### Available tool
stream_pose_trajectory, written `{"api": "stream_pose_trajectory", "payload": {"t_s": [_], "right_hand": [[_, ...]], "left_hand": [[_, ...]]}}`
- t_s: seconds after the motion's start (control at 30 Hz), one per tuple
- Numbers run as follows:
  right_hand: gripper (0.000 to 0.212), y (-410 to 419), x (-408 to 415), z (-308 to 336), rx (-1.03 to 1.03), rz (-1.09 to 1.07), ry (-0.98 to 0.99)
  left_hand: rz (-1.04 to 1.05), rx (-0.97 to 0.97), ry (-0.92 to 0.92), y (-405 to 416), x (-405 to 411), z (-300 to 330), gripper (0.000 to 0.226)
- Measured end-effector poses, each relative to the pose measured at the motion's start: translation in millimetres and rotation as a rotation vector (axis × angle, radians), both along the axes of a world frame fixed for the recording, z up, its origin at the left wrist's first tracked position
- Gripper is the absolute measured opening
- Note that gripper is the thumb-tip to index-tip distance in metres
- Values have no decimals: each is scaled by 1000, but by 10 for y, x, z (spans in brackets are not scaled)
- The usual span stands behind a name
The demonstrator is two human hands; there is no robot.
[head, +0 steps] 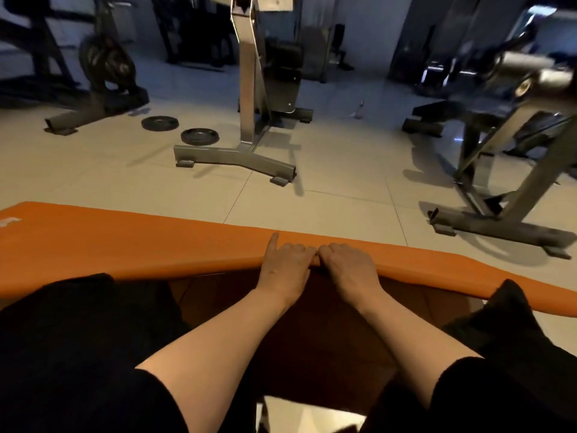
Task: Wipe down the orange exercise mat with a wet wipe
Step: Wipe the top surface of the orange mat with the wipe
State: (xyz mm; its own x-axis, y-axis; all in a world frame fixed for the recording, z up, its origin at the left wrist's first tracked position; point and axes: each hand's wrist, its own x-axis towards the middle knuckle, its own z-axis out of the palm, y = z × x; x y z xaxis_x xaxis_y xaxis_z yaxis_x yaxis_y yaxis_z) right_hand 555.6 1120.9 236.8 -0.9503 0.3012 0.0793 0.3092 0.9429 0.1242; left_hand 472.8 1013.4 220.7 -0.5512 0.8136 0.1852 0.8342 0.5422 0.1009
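At the far left we see a dark exercise bike standing on the pale tiled floor, and just to its right two round black weight plates lying flat on the tiles, slightly apart from each other. Nearer us, the long flat orange foam exercise mat stretches across the view from the left edge to the right, its near edge lifted off the floor (a small white mark shows at its far left corner). Behind it, at centre, stands a grey metal machine frame on a T-shaped base. Our left hand grips that raised near edge, fingers curled over it with the index finger stretched out flat on the orange top; touching it, our right hand is likewise clamped on the same edge, knuckles up. Dark clothing covers our knees on both sides. At the far right a black padded bench machine stands on the tiles.
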Motion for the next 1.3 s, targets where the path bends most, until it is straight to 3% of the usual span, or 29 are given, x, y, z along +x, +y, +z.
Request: {"api": "stream_pose_trajectory", "payload": {"t_s": [0.13,0.23,0.33,0.53,0.7,0.83,0.97,1.07,1.17,1.23,1.3], "right_hand": [[13,234,171,82,-14,-61,58],[15,369,232,194,-44,-125,144],[20,408,247,369,-44,-132,213],[19,456,236,1185,69,-113,371],[23,527,378,1926,145,-95,389],[29,608,419,2481,140,-39,481],[23,737,385,2949,78,-23,438],[21,891,299,2900,-11,-45,277],[21,957,189,2371,-95,-76,134],[15,972,98,2076,-87,-97,195],[21,1058,-54,2008,-39,-109,300]], "left_hand": [[94,-4,34,-276,-103,-43,52],[204,-49,98,-587,-330,15,40],[146,-46,111,-670,-427,272,31],[-73,65,358,-622,-707,1154,41],[-307,121,531,-621,-923,1973,37],[-363,102,586,-573,-972,2650,27],[-325,-14,604,-492,-865,3146,29],[-342,-119,562,-302,-879,3040,31],[-354,-240,480,-80,-1030,2434,42],[-342,-237,524,23,-1182,2159,67],[-298,-185,623,170,-1347,2128,68]]}}
